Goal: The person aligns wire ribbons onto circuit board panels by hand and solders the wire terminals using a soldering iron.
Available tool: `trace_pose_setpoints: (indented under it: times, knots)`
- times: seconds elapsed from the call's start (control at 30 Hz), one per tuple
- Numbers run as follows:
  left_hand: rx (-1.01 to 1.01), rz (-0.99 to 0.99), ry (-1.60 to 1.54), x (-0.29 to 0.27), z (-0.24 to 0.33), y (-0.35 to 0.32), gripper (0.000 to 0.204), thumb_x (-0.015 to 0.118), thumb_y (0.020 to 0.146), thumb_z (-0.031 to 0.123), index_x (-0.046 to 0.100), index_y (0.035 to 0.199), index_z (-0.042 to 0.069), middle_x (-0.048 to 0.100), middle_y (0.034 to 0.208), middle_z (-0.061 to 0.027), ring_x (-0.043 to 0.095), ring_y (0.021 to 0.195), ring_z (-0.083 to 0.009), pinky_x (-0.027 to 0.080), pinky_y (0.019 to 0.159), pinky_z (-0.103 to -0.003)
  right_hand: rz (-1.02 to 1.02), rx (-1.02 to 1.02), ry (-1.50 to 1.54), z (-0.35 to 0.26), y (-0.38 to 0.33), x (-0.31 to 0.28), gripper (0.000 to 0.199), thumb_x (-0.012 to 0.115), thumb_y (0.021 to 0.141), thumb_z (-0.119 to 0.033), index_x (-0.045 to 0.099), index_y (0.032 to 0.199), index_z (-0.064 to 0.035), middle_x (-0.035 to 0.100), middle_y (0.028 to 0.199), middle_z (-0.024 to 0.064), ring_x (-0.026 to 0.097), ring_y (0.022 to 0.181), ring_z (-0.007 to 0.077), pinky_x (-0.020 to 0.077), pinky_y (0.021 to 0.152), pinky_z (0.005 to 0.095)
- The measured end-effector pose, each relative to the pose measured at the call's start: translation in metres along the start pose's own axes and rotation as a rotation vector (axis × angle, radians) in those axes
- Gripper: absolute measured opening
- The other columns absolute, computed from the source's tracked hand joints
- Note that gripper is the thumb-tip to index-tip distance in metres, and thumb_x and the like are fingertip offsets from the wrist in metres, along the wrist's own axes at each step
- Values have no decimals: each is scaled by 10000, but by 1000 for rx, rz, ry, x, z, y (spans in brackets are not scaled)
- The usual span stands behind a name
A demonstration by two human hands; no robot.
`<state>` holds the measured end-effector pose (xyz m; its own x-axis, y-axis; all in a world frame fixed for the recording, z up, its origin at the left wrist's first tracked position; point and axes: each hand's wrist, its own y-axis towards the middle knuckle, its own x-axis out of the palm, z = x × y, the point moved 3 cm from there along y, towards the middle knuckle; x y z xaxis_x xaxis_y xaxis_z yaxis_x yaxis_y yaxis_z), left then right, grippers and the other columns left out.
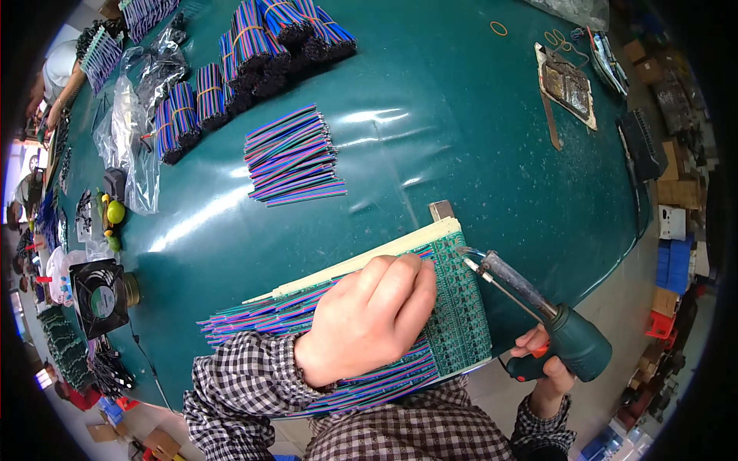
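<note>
My right hand (547, 367) grips the handle of a green soldering gun (580, 338) with an orange trigger. Its metal tip and a thin feed tube point at the top right corner of a green circuit board panel (461, 307), made up of rows of small boards. My left hand (377, 311) is closed over the panel's left side, its fingertips pinching a multicoloured wire (425, 252) at the board edge; the very tips are hidden. Rows of blue, pink and black wires (254, 316) run left from the panel, partly under my left hand. A cream strip (361, 257) lies along the far edge.
Loose cut wires (292, 157) lie on the green table mat (430, 138), with banded wire bundles (250, 46) behind. A black fan (100, 300) stands at the left. A dirty solder tray (567, 88) sits far right. Another person's arm (65, 96) shows far left.
</note>
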<state>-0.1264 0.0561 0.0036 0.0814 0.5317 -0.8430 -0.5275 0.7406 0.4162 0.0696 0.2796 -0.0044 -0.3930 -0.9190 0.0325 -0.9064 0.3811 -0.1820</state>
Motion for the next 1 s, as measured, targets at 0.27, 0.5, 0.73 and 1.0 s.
trace_pose_setpoints:
  times: [0.27,0.5,0.73,1.0]
  knots:
    - [-3,-21,30,0,2,0,357,716,754,68,735,1095,-36,644,1004,-105,668,841,-223,559,703,-329,6,25,24,3,-4,-3,688,745,922,-413,565,1241,170,676,973,227,727,899,321,641,779,399]
    - [5,-12,27,2,1,0,347,720,755,67,736,1088,-30,646,1006,-98,666,843,-219,552,694,-320,57,114,55,9,-12,-10,833,950,767,-263,472,1348,94,725,923,173,742,861,315,629,835,477]
    - [10,1,-8,0,-1,2,342,722,756,66,736,1084,-30,643,1000,-98,656,829,-215,544,672,-316,78,120,56,13,-17,-10,842,957,759,-259,467,1358,71,731,930,184,750,881,323,617,850,480]
    - [0,-15,-30,0,-2,2,363,710,731,69,736,1076,-41,646,1002,-112,658,842,-228,552,681,-325,42,158,-26,4,-9,-5,666,971,736,-296,628,1181,61,743,883,138,759,858,285,605,829,417]
